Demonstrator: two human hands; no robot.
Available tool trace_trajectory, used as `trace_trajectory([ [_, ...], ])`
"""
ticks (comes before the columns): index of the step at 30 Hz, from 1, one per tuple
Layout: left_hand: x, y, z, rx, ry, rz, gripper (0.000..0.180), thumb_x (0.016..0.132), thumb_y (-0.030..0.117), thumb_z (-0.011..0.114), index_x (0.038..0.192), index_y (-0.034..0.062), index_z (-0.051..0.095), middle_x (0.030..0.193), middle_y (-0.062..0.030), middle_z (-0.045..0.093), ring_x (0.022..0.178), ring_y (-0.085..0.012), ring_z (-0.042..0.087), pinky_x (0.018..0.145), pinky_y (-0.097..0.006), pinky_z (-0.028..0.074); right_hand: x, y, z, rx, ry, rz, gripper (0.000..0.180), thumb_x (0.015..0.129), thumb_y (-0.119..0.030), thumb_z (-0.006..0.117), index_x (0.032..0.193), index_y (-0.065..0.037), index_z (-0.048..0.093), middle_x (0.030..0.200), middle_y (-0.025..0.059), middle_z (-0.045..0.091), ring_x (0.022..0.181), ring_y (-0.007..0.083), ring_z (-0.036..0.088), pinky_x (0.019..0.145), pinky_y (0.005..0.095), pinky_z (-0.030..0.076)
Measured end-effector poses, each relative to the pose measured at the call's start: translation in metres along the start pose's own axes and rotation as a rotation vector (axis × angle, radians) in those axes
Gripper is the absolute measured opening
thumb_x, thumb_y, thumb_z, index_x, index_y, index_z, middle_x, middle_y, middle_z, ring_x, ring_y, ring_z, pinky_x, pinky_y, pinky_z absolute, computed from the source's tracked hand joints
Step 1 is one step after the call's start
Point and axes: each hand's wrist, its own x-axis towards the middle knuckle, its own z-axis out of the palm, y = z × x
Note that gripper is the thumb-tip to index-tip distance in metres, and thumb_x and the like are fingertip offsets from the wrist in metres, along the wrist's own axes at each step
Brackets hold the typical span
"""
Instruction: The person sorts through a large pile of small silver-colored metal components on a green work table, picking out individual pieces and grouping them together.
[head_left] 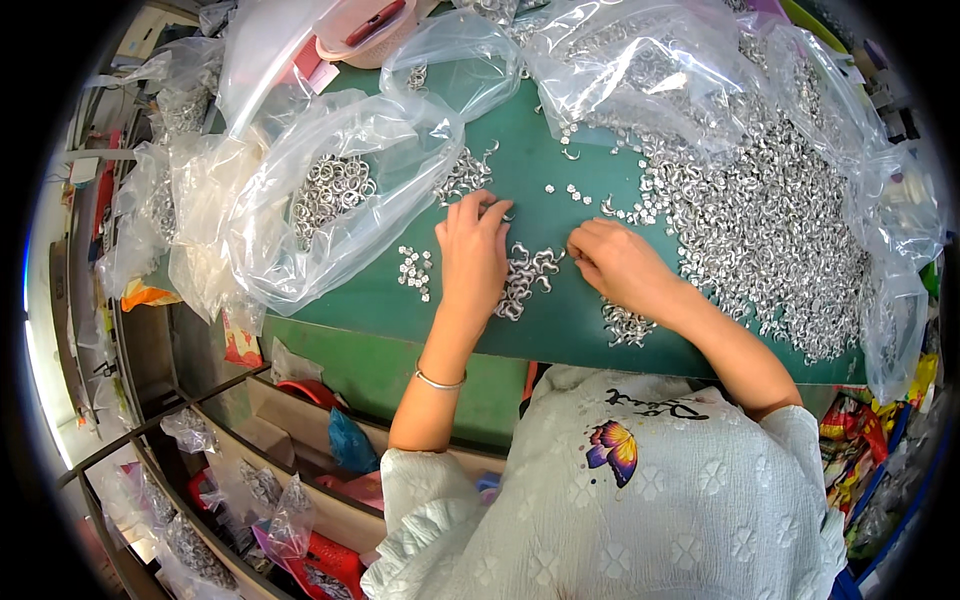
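My left hand (472,245) is over the green tabletop with its fingers curled together; a bit of silver metal shows at the fingertips, too small to name. To its right, my right hand (622,262) has thumb and forefinger pinched, and what they hold is hidden. Between the hands lies a small heap of wavy silver metal pieces (520,280). Left of my left hand are small flower-shaped silver pieces (414,272). Beyond it sits a pile of curved silver pieces (466,174). Another little pile of silver pieces (627,322) lies below my right hand.
A large spread of silver metal pieces (770,220) covers the right side, partly under clear plastic (650,60). At left, an open plastic bag (400,130) holds silver rings (330,195). A pink tub (365,35) stands at the back. Drawers (290,425) with bags sit below left.
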Motion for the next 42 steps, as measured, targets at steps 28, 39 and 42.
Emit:
trace_trajectory([
  [28,0.006,-0.011,0.009,0.021,0.229,-0.068,0.022,0.081,0.003,0.066,0.101,0.0047,0.06,0.104,-0.0119,0.054,0.1,-0.0306,0.052,0.083,-0.041,0.038,0.069,0.001,-0.013,0.112,0.092,0.013,0.015,0.081,-0.01,0.066,0.092,-0.001,0.061,0.089,0.0134,0.062,0.086,0.0333,0.06,0.076,0.0405,0.048],
  [39,0.013,-0.009,0.007,0.083,0.136,0.015,0.011,0.08,0.002,0.065,0.09,0.0059,0.066,0.099,-0.0075,0.056,0.094,-0.0291,0.053,0.08,-0.04,0.039,-0.043,0.02,-0.081,0.141,-0.09,0.19,0.014,0.084,0.002,0.058,0.096,0.002,0.065,0.098,0.015,0.066,0.092,0.0342,0.063,0.082,0.0398,0.05],
  [42,0.007,0.027,-0.005,-0.161,0.142,0.071,0.01,0.081,-0.002,0.063,0.089,0.005,0.065,0.094,-0.0088,0.058,0.086,-0.0269,0.056,0.075,-0.036,0.044,-0.064,0.013,-0.068,0.244,0.106,0.191,0.021,0.085,0.003,0.057,0.104,0.001,0.064,0.109,0.0164,0.064,0.101,0.0338,0.062,0.086,0.0393,0.05],
])
